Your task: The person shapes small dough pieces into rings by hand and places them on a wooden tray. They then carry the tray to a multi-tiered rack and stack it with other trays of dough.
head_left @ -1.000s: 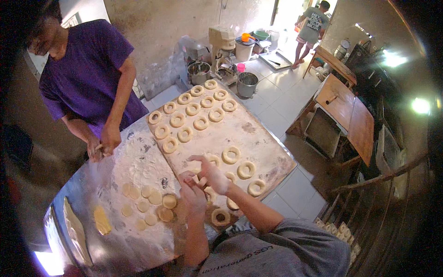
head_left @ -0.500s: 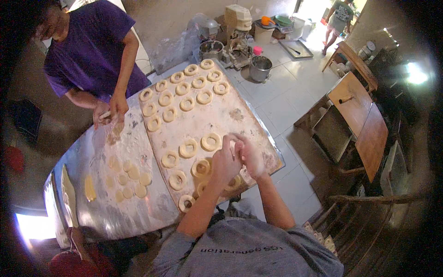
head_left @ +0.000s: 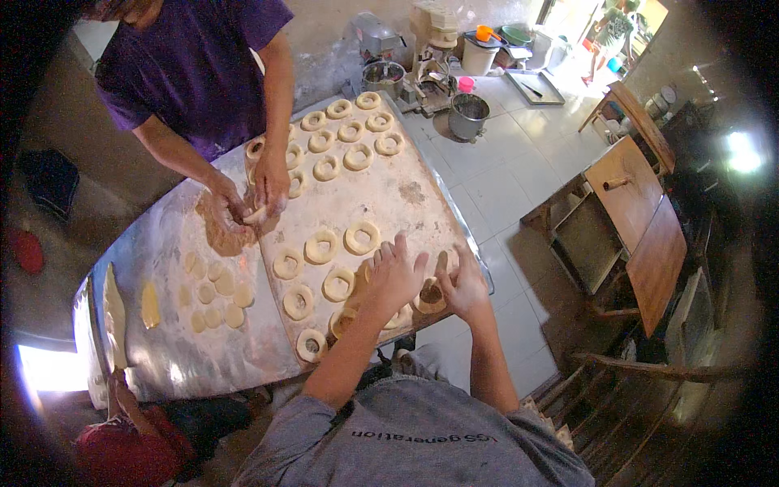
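My left hand (head_left: 393, 280) is over the near part of a floured wooden board (head_left: 406, 207), its fingers spread and nothing in them. Beside it, my right hand (head_left: 468, 288) is low at the board's near right corner, fingers apart, next to a dough ring (head_left: 430, 296) that lies flat. Close to my left hand are more pale dough rings, one (head_left: 338, 284) to its left and another (head_left: 362, 237) farther off. A ring (head_left: 398, 316) between my forearms is partly hidden. Several rings (head_left: 358, 157) fill the board's far part in rows.
Across the metal table (head_left: 260, 349), a person in purple (head_left: 195, 81) shapes a dough strip (head_left: 256, 216). Small dough pieces (head_left: 225, 282) lie at left. Another person in red (head_left: 130, 450) is at lower left. A metal bowl (head_left: 468, 118) and mixer (head_left: 432, 49) stand beyond; wooden tables (head_left: 621, 191) at right.
My hands were together over the board; they are now apart and lower, with a dough ring beside the right one. The person in purple has moved their hands right, toward the board.
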### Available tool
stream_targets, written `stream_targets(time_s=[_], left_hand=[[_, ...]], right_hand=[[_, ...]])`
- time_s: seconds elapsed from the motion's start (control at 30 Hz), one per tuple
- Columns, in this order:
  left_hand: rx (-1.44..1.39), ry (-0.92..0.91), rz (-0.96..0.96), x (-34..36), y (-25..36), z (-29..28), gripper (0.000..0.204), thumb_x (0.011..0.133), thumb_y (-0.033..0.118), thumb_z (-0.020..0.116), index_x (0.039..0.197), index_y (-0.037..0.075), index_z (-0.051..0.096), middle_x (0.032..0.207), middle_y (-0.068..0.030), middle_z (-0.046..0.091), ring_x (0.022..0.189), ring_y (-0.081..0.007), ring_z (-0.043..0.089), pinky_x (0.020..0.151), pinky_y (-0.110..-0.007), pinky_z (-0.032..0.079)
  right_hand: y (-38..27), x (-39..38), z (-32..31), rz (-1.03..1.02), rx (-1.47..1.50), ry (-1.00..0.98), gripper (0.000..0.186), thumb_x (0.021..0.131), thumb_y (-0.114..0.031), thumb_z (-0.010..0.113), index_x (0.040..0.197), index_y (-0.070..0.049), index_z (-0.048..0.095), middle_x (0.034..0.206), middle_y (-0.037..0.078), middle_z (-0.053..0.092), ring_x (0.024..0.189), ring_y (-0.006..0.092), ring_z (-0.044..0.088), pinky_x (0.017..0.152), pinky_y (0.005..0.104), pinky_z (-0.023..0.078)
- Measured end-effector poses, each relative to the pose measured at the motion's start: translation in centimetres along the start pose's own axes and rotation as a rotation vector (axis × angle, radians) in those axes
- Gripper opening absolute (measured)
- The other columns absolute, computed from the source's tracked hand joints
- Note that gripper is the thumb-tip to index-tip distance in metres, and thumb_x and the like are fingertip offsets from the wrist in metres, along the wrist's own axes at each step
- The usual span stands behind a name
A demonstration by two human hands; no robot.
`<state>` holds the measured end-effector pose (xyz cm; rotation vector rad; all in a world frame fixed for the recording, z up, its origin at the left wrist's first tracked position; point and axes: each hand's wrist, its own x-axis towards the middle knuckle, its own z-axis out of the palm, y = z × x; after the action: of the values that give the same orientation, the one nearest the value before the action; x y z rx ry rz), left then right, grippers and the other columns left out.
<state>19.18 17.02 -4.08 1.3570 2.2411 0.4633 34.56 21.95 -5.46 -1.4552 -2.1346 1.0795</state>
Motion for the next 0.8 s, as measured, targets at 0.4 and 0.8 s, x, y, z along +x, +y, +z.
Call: stream_targets(time_s=[0.4,0.8], left_hand=[[0.020,0.148,0.190,-5.3,-2.4,-1.7,0.059,0.082,0.021,0.061,0.135,0.005,0.040,0.114,-0.0246,0.054,0.102,-0.0415,0.056,0.084,-0.052,0.045],[-0.364,0.498,-0.693,-16.9,-26.8,-11.0,0.039,0.087,0.019,0.060,0.120,0.002,0.049,0.085,-0.0258,0.066,0.083,-0.0450,0.064,0.074,-0.052,0.050]], right_hand=[[-4.0,-1.5,2.7,-0.271,-0.369,0.061,0.065,0.078,-0.020,0.066,0.137,-0.006,0.043,0.099,0.020,0.061,0.099,0.0357,0.059,0.088,0.0475,0.045],[-22.3,1.3,31.9,-0.989,-0.379,-0.315,0.025,0.084,-0.019,0.059,0.104,-0.004,0.058,0.089,0.022,0.063,0.087,0.0371,0.062,0.076,0.0435,0.049]])
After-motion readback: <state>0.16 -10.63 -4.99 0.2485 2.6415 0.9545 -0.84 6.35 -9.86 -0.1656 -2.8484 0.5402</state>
